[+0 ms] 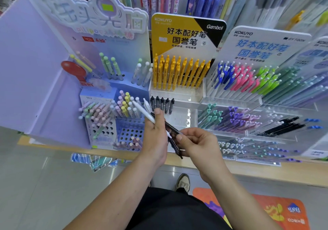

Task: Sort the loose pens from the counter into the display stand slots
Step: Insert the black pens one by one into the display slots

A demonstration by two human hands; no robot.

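— Which step is this?
— Sorting the handful. At centre frame the left hand is closed round a white pen and black pens; the right hand pinches one black pen.
— Next?
— Probably carry it up to the black row in the clear stand just beyond.

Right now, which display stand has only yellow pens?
The KOKUYO Gambol stand, middle of the shelf: its upper row of pens is all yellow; neighbouring stands hold mixed colours.
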